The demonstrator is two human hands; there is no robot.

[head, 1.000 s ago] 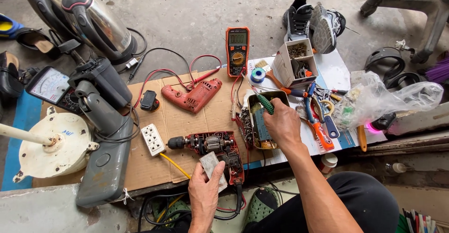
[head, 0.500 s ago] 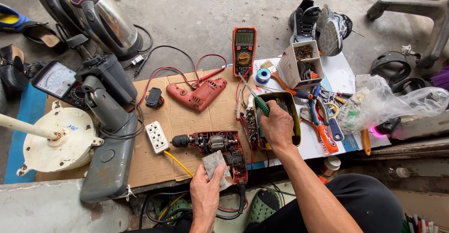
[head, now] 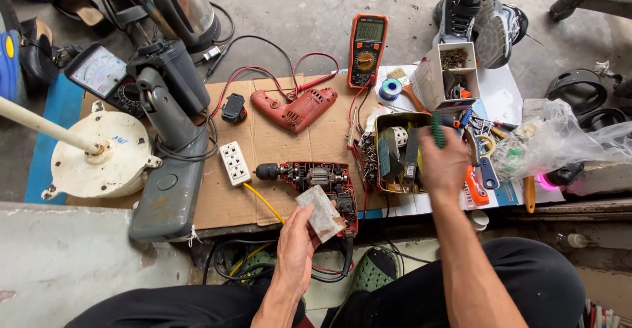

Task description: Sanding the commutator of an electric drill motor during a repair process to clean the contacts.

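Head view: nearest you, your left hand pinches a small grey rectangular plate by its lower edge, just over the near end of the opened red drill lying on the cardboard sheet. Your right hand is closed around a green-handled tool above the open metal tin of parts. Beyond stand the red drill shell and orange multimeter.

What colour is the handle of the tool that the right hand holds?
Green, ribbed handle, sticking up from the right hand; it shows best in the head view.
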